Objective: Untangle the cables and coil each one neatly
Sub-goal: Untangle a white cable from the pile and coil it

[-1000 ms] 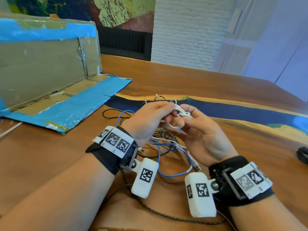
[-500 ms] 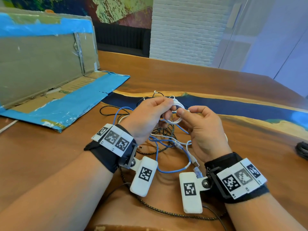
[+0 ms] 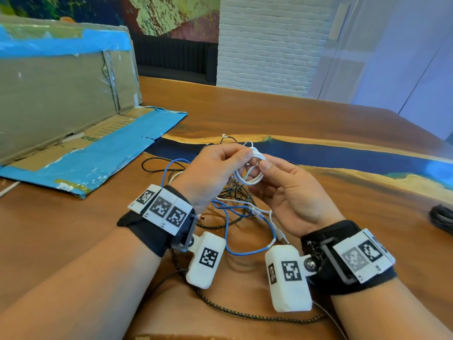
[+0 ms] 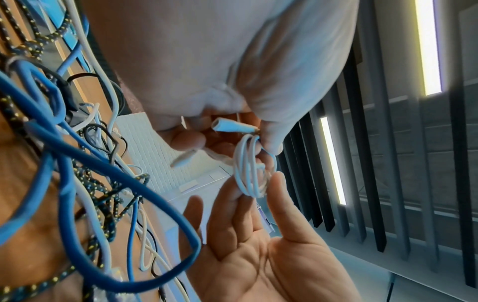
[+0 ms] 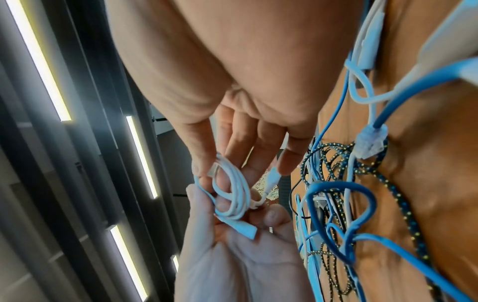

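At the upper left of the head view a flattened cardboard box (image 3: 63, 99) edged with blue tape lies open on the wooden table (image 3: 318, 123), its flap reaching toward the middle of the frame. Right of it, at centre, the left hand (image 3: 208, 173) is raised above the table with its fingers curled, thumb and forefinger pinching the top of a small white cable coil (image 3: 250, 170). In the left wrist view a white plug end (image 4: 232, 127) of that cable pokes out between the pinching fingers, and the loops (image 4: 249, 169) hang below them. Under and between the two hands, on the table, a tangle remains: a blue cable (image 3: 245, 251) looping toward the lower centre, a black braided cable (image 3: 245, 315) with yellow flecks running along the bottom of the frame, and thinner white and black strands mixed in. Just right of centre the right hand (image 3: 291, 195) is turned palm up, its thumb and forefinger holding the coil's right side while the other fingers stay loosely extended; the right wrist view shows the coil (image 5: 232, 190) held between both hands' fingertips. At the far right edge of the head view a dark bundle of cable (image 3: 442, 218) lies on the table, well apart from the rest.
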A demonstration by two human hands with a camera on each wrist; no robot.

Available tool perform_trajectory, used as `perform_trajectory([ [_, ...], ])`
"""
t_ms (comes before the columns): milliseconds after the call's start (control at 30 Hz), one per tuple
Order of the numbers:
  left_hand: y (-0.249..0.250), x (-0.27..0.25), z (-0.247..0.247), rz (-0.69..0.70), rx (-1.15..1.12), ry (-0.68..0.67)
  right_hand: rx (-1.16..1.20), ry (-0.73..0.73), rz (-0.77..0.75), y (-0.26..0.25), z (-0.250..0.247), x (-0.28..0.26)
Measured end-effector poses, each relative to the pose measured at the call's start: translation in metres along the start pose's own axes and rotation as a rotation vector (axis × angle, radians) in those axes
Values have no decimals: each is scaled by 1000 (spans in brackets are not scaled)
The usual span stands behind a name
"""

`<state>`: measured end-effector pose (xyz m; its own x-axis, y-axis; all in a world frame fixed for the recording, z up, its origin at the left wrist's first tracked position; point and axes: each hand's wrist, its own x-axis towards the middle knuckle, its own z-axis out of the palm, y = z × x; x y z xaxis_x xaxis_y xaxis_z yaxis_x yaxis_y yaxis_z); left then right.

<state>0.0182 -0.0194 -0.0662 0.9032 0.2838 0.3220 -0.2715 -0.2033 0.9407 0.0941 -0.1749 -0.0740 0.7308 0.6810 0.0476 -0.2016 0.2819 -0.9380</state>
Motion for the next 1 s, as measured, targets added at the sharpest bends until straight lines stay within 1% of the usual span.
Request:
perform_trajectory([
  [100,2,-1,-1,19,-1,-15,73,-38,12,-3,-1,0],
  [233,3,-1,0,54,3,-58,61,-159,-3,-7,2,-4],
  [300,4,-2,2,31,5,-35,5,-184,-39,-9,2,-4],
  [400,-1,-2,3,-15,-18,-1,-276,-42,-159,-8,0,-2],
  [433,-3,-2,3,-22,-27,0,-331,8,-192,-7,1,-2],
  [533,-4,0,4,-35,-50,-5,-397,132,-245,-4,2,0],
  [667,-2,-1,3,-21,-41,-21,-470,254,-313,0,-3,6],
  [733,-2,-2,3,-22,-28,-21,-458,274,-342,-1,-5,6],
  [833,-2,0,1,-28,6,4,-400,256,-317,-4,-5,3],
  [933,-2,0,0,-43,52,16,-333,283,-308,-5,-7,2],
  [1000,-2,0,0,-44,72,21,-332,290,-314,-4,-7,2],
])
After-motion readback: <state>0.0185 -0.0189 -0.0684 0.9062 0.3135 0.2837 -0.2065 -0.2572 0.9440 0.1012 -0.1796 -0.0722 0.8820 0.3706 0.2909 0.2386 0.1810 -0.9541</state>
